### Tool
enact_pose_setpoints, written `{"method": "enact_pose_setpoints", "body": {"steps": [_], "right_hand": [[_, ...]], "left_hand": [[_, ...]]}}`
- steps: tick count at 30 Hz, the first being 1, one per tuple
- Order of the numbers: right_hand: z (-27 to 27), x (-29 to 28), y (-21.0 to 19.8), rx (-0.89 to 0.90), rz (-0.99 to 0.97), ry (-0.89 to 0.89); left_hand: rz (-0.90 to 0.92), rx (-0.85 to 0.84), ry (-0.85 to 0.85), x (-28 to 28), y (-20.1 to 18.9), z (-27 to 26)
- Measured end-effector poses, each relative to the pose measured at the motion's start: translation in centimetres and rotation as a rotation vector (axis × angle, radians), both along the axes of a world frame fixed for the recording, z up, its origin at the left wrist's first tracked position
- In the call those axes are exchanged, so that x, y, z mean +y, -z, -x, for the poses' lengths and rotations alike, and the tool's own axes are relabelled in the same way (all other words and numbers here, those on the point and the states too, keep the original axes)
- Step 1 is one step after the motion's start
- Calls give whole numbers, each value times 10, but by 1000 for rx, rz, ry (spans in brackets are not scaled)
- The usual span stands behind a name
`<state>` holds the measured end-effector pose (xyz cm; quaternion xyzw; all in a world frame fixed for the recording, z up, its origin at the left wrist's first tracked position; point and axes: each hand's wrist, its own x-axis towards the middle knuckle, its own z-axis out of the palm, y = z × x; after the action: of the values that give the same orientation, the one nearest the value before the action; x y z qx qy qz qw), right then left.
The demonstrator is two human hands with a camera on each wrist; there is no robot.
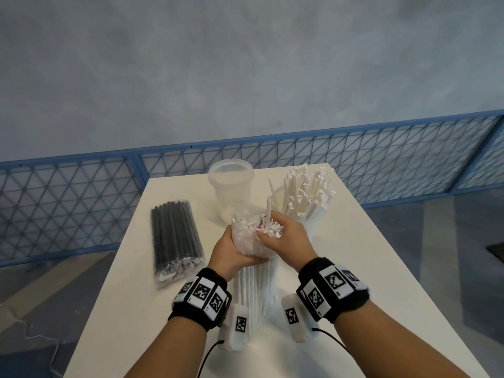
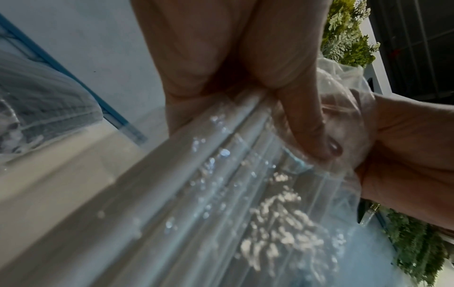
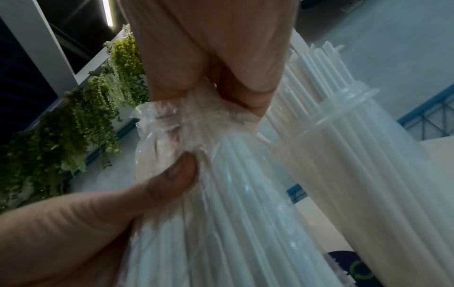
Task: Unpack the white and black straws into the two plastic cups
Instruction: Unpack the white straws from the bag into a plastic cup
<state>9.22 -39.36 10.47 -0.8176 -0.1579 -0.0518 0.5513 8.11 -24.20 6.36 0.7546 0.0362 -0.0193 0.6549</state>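
Note:
A clear bag of white straws [image 1: 255, 282] stands upright on the white table [image 1: 354, 268], its open top at chest height. My left hand [image 1: 231, 251] grips the bag near its top [image 2: 307, 124]. My right hand [image 1: 283, 236] reaches into the opening and pinches white straws [image 1: 268, 214], one sticking up above the rest; the bag's crumpled mouth [image 3: 172, 124] bunches under my fingers. One plastic cup [image 1: 313, 216] at the right holds many white straws [image 3: 356, 155]. The other plastic cup [image 1: 231, 184] stands empty behind. A sealed pack of black straws [image 1: 176, 238] lies at the left.
The table is narrow, with edges close at left and right. A blue mesh fence [image 1: 81, 203] runs behind it. Green hanging plants [image 3: 73, 126] show in the wrist views.

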Motion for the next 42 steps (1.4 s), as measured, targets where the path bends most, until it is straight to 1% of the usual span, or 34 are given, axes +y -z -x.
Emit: {"method": "enact_pose_setpoints", "body": {"steps": [3,6,7,12,15,17,19,22,26,28,31,32,33,35,37,40,42], "right_hand": [[0,0,1,15,10,-73],[-8,-5,4,85,154,-153],[-8,-5,5,84,153,-158],[7,8,6,22,-106,-66],[9,11,-1,-31,-217,-64],[6,9,-12,-101,-266,-42],[3,8,-23,-132,-323,-33],[-2,5,-31,-118,-355,-40],[-3,0,-33,-112,-318,-51],[-2,-5,-30,-63,-316,-88],[3,-13,-25,134,-329,-232],[5,-14,-21,154,-298,-246],[7,-13,-17,149,-275,-237],[11,-9,-14,128,-302,-176],[12,-7,-24,102,-400,-103],[3,-9,-51,41,-577,21],[-8,-14,-66,57,-717,91]], "left_hand": [[2,-16,-27,1,2,-1],[19,-14,-53,2,3,-2],[17,-13,-50,1,2,-1],[-10,-7,30,0,3,-1],[8,2,10,4,3,2],[33,5,-1,6,3,4],[51,4,-11,6,3,4],[70,3,-14,6,2,4],[86,-8,-23,5,1,2],[96,-6,-38,6,2,2],[111,-1,-43,7,3,0],[116,-3,-39,6,3,0],[119,-6,-30,6,2,0],[134,-7,-9,5,1,-1],[159,4,12,4,0,1],[185,29,20,7,4,2],[201,44,29,9,4,3]]}}
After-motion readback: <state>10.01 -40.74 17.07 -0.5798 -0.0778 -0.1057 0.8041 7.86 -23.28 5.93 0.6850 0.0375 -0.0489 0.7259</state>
